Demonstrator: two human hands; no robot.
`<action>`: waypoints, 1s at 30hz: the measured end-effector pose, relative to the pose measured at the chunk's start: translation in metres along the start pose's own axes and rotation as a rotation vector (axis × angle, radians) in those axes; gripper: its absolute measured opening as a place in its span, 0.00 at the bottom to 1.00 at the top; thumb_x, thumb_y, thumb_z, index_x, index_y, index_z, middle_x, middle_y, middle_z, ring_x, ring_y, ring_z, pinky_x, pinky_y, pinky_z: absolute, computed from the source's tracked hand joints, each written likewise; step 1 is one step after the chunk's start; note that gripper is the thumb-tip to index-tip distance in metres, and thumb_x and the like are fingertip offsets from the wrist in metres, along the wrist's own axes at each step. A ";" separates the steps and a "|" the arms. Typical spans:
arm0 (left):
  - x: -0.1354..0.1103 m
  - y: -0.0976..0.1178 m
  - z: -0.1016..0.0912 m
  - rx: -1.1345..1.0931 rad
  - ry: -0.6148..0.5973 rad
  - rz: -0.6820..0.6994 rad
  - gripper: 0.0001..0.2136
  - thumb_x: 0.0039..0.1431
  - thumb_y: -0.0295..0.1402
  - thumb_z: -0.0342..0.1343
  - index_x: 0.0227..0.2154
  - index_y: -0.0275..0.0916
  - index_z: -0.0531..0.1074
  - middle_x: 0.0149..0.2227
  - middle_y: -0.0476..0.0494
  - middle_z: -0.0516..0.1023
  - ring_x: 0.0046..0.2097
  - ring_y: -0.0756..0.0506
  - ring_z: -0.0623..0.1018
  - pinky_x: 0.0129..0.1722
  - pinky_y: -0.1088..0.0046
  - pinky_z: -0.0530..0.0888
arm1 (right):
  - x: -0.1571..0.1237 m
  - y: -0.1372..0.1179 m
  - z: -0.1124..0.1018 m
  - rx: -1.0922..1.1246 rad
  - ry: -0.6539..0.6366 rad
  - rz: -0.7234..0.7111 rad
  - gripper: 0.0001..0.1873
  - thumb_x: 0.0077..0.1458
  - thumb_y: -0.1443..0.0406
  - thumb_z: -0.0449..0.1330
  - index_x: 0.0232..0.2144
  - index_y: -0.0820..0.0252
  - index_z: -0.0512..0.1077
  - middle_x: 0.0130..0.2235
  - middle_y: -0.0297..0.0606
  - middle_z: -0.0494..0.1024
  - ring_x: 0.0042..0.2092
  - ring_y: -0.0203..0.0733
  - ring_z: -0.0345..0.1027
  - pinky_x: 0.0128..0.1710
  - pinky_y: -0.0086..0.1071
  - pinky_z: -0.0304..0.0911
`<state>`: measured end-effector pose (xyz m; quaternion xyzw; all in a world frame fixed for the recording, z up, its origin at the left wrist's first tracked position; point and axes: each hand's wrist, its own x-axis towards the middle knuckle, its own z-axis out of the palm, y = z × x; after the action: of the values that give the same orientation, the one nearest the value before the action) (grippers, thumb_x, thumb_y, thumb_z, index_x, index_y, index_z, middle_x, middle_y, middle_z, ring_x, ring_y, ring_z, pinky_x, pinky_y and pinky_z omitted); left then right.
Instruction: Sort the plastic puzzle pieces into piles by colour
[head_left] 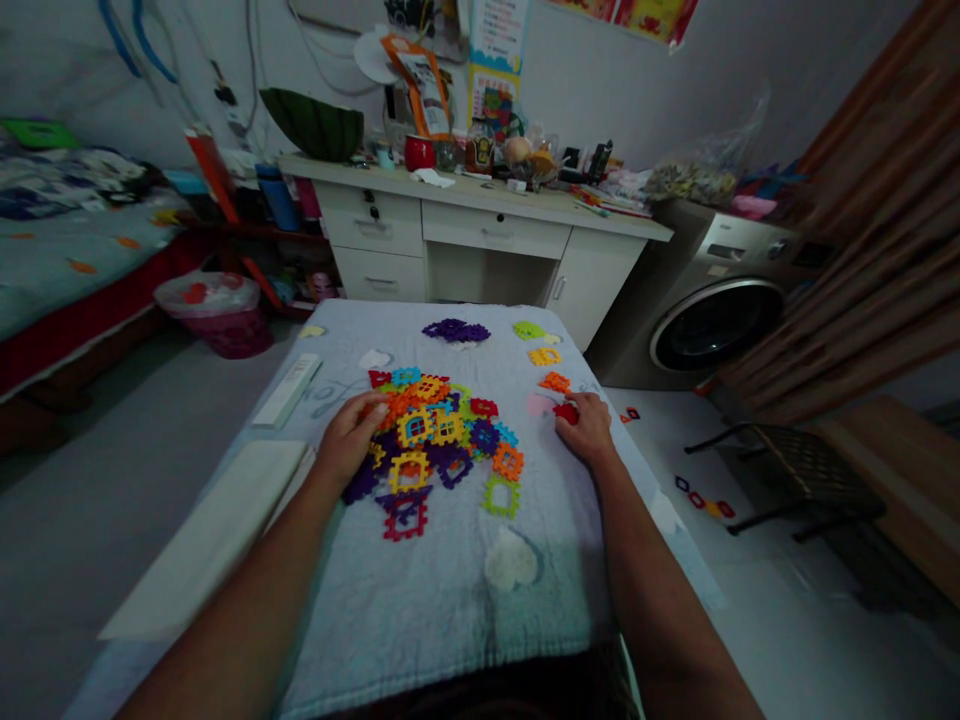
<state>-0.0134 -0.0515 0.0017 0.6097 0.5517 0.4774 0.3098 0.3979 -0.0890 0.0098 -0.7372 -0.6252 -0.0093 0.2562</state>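
Observation:
A heap of flat square plastic building tiles [439,438] in orange, yellow, purple, green and red lies on a pale blue towel [450,590] over a table. My left hand [350,440] rests on the heap's left edge, fingers curled over the tiles. My right hand [586,425] is to the right of the heap, fingers closed on a red tile [565,411]. Sorted tiles lie beyond: purple ones [455,331], a green one [528,330], a yellow one [544,356] and an orange one [555,381].
A white slim box [287,390] and a white flat board [210,535] lie at the table's left. A desk [480,215], a washing machine [709,300], a bed [67,260], a pink bin [217,312] and a black chair [795,470] surround it. Loose tiles [705,498] lie on the floor.

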 end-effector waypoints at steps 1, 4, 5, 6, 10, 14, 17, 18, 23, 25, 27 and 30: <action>0.000 0.000 0.000 -0.006 0.002 0.000 0.19 0.58 0.48 0.53 0.44 0.39 0.75 0.52 0.41 0.76 0.56 0.39 0.72 0.62 0.59 0.63 | 0.000 -0.006 -0.001 0.033 0.015 -0.035 0.20 0.49 0.62 0.61 0.46 0.59 0.73 0.49 0.48 0.71 0.50 0.55 0.63 0.51 0.48 0.59; 0.000 -0.001 0.000 -0.009 0.002 -0.003 0.19 0.57 0.48 0.54 0.43 0.40 0.74 0.52 0.41 0.76 0.55 0.39 0.73 0.61 0.59 0.64 | -0.003 -0.028 -0.002 0.178 -0.035 -0.203 0.13 0.51 0.64 0.59 0.40 0.58 0.74 0.44 0.44 0.75 0.48 0.51 0.65 0.52 0.45 0.60; 0.000 -0.001 0.000 -0.006 0.001 -0.005 0.19 0.57 0.48 0.54 0.43 0.40 0.74 0.52 0.41 0.76 0.55 0.40 0.73 0.61 0.59 0.64 | -0.005 -0.036 -0.001 0.226 -0.085 -0.258 0.11 0.52 0.64 0.59 0.39 0.58 0.74 0.43 0.43 0.76 0.47 0.49 0.66 0.51 0.44 0.60; 0.000 -0.001 0.000 -0.002 0.000 -0.006 0.19 0.56 0.48 0.54 0.43 0.40 0.74 0.51 0.41 0.76 0.55 0.40 0.73 0.61 0.59 0.64 | -0.006 -0.043 0.001 0.265 -0.140 -0.302 0.11 0.53 0.64 0.59 0.39 0.58 0.75 0.42 0.42 0.77 0.46 0.48 0.67 0.51 0.43 0.60; -0.001 0.003 0.000 0.021 0.004 -0.024 0.18 0.56 0.47 0.54 0.42 0.40 0.74 0.49 0.42 0.77 0.53 0.40 0.74 0.59 0.60 0.66 | -0.013 -0.062 0.011 0.358 -0.280 -0.390 0.17 0.54 0.63 0.60 0.46 0.59 0.73 0.43 0.41 0.79 0.45 0.46 0.68 0.49 0.40 0.61; -0.002 0.006 0.001 0.030 0.013 -0.045 0.18 0.56 0.46 0.53 0.42 0.39 0.74 0.48 0.42 0.77 0.52 0.40 0.74 0.57 0.61 0.67 | -0.015 -0.065 0.016 0.392 -0.321 -0.402 0.20 0.53 0.65 0.62 0.50 0.58 0.71 0.44 0.40 0.79 0.46 0.46 0.69 0.49 0.39 0.61; -0.001 0.005 0.001 0.040 0.021 -0.045 0.18 0.56 0.47 0.53 0.42 0.39 0.74 0.47 0.43 0.77 0.51 0.40 0.74 0.58 0.61 0.66 | -0.014 -0.067 0.018 0.412 -0.318 -0.402 0.21 0.55 0.65 0.61 0.52 0.58 0.71 0.43 0.40 0.79 0.46 0.45 0.69 0.49 0.40 0.60; -0.001 0.004 0.001 0.043 0.023 -0.043 0.18 0.57 0.47 0.52 0.42 0.39 0.74 0.47 0.43 0.77 0.51 0.40 0.74 0.58 0.61 0.66 | -0.014 -0.068 0.018 0.418 -0.314 -0.405 0.21 0.56 0.64 0.60 0.53 0.57 0.70 0.44 0.40 0.79 0.46 0.45 0.68 0.50 0.40 0.60; 0.001 0.000 0.001 0.067 0.012 -0.015 0.18 0.58 0.47 0.51 0.41 0.41 0.74 0.45 0.44 0.77 0.50 0.41 0.74 0.56 0.63 0.67 | -0.015 -0.078 0.021 0.337 -0.324 -0.453 0.24 0.64 0.58 0.53 0.60 0.52 0.65 0.53 0.44 0.73 0.53 0.49 0.63 0.55 0.45 0.54; 0.001 0.000 0.001 0.080 0.014 -0.009 0.17 0.58 0.47 0.50 0.41 0.41 0.74 0.45 0.44 0.77 0.50 0.41 0.74 0.56 0.63 0.67 | -0.015 -0.081 0.024 0.296 -0.348 -0.454 0.22 0.65 0.58 0.52 0.60 0.52 0.66 0.53 0.44 0.73 0.54 0.50 0.61 0.55 0.47 0.53; 0.001 0.001 0.001 0.092 0.019 -0.011 0.17 0.58 0.47 0.50 0.41 0.41 0.74 0.46 0.44 0.77 0.50 0.41 0.74 0.56 0.63 0.67 | -0.014 -0.083 0.025 0.300 -0.357 -0.451 0.20 0.65 0.60 0.52 0.57 0.52 0.68 0.52 0.43 0.73 0.54 0.50 0.61 0.55 0.47 0.52; 0.001 0.002 0.001 0.098 0.020 -0.013 0.17 0.58 0.48 0.50 0.41 0.42 0.74 0.46 0.45 0.77 0.50 0.41 0.74 0.56 0.63 0.67 | -0.011 -0.082 0.026 0.358 -0.330 -0.446 0.16 0.63 0.64 0.54 0.52 0.53 0.72 0.49 0.41 0.75 0.52 0.48 0.62 0.55 0.45 0.53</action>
<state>-0.0121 -0.0508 0.0033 0.6156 0.5816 0.4538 0.2772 0.3117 -0.0817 0.0135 -0.5172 -0.7959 0.1645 0.2684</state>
